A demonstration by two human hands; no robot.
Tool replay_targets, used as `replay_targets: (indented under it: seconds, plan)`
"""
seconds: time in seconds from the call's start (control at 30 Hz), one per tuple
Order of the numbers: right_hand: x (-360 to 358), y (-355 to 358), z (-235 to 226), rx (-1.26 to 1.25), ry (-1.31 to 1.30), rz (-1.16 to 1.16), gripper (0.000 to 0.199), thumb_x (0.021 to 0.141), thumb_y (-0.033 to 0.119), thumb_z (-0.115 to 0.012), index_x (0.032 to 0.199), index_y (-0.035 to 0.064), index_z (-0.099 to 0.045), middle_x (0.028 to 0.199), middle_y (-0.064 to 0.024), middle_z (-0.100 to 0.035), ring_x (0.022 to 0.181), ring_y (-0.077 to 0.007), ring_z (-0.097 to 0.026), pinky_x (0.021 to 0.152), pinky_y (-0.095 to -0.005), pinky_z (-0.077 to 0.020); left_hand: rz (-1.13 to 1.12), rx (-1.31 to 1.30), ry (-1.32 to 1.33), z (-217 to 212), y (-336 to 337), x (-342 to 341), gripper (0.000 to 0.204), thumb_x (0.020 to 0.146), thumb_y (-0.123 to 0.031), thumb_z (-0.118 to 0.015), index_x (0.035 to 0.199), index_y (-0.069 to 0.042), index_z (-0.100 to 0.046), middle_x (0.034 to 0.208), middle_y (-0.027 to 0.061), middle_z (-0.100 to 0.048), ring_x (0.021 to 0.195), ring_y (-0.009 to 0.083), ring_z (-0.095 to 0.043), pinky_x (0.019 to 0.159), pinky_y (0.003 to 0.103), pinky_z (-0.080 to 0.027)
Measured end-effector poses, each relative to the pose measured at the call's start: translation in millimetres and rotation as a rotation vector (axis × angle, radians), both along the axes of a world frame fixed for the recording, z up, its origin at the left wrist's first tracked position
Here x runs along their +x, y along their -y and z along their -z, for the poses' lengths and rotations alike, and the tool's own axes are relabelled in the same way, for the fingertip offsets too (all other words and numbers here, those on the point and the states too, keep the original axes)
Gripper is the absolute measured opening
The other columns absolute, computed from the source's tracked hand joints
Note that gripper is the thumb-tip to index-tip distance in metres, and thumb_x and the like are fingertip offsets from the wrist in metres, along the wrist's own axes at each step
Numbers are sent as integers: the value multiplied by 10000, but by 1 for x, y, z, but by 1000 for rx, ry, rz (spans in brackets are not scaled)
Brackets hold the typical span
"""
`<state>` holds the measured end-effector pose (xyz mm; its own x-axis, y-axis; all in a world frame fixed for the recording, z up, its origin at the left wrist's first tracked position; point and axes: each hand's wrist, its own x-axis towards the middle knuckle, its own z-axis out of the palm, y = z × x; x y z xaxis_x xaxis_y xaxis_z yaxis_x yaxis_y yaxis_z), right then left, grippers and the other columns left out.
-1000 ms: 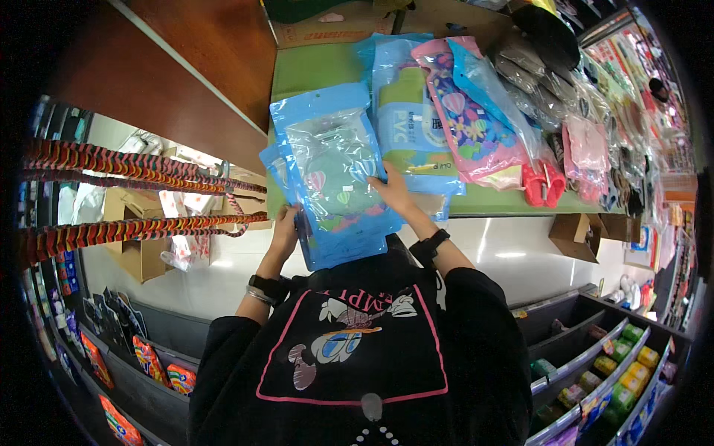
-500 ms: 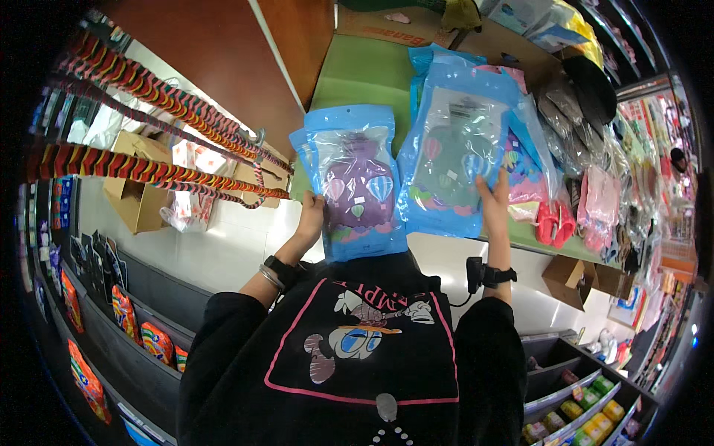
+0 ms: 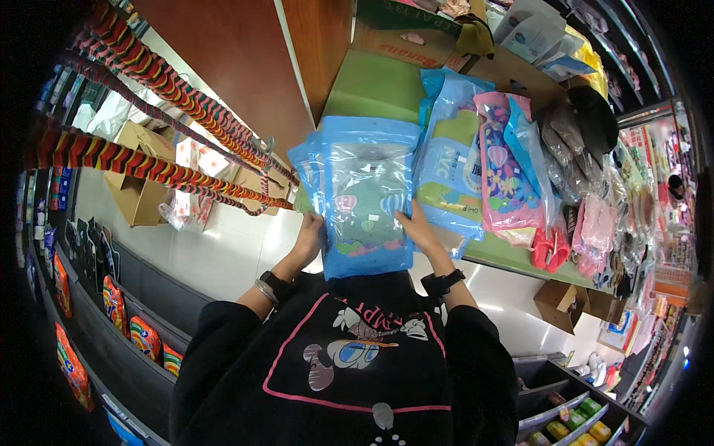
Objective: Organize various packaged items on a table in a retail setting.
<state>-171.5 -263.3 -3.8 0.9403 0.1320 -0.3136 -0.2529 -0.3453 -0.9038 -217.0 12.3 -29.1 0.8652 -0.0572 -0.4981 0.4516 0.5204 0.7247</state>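
Observation:
In front of my chest is a blue-edged plastic pouch (image 3: 370, 197) with a clear window, showing a grey-green bottle-shaped item with balloon pictures. It lies over other blue pouches (image 3: 306, 160), whose edges stick out at its left. My left hand (image 3: 309, 234) is closed on the left edges of this pile. The right edge of the top pouch is gripped by my right hand (image 3: 418, 227). Just right of that hand, another blue pouch (image 3: 448, 167) lies on the green tabletop (image 3: 375, 85), partly covered by a pink flowered pouch (image 3: 507, 167).
Bagged dark goods (image 3: 563, 141) and pink-red slippers (image 3: 550, 249) crowd the table's right side. Cardboard boxes (image 3: 405, 41) stand at the back. Striped cords (image 3: 171, 175) stretch across the left. Shelf bins (image 3: 569, 409) with small packs are at the lower right.
My right hand has moved left with the grey-green pouch, which now covers the purple one. The pouches beneath its former place at the right are uncovered.

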Motion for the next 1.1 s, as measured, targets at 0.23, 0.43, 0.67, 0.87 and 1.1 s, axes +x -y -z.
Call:
replay_targets:
  seconds: [0.23, 0.43, 0.67, 0.87, 1.1]
  plan:
    - [3, -5, -17, -233, 141, -100, 501, 803, 230, -552, 1192, -37, -382, 1080, -268, -465, 1020, -418, -449, 903, -423, -356, -182, 138, -91, -2, 6, 9, 366, 856, -397, -522, 1024, -121, -350, 937, 55, -464, 883, 160, -494, 730, 351, -455]
    - [-2, -24, -7, -328, 343, -188, 480, 795, 197, -561, 1189, -17, -390, 1095, -252, -419, 1022, -425, -399, 895, -449, -344, 111, 90, -47, -49, 10, 23, 440, 795, -366, -624, 1072, -64, -466, 882, 26, -509, 775, 144, -519, 642, 289, -457]
    - [-10, -25, -8, -173, 311, 44, 514, 780, 214, -588, 1196, -2, -380, 1131, -258, -389, 1040, -427, -388, 902, -446, -340, 88, 275, -99, -53, 26, 32, 371, 760, -288, -671, 1008, -52, -528, 815, 6, -536, 686, 115, -527, 547, 250, -434]
    - [1, -14, -20, -226, 408, 91, 496, 776, 278, -606, 1137, -24, -450, 1141, -258, -426, 1020, -416, -438, 868, -427, -380, 156, 256, -86, -51, 19, 33, 473, 773, -323, -658, 1128, -85, -455, 977, 10, -506, 832, 130, -514, 640, 268, -438]
    - [17, -8, -17, -190, 198, 18, 512, 826, 390, -519, 1092, -48, -504, 1041, -262, -510, 994, -391, -484, 867, -393, -384, 72, 344, 112, -49, 23, 54, 450, 743, -132, -680, 1112, -54, -434, 923, 51, -529, 707, 128, -538, 561, 269, -464]
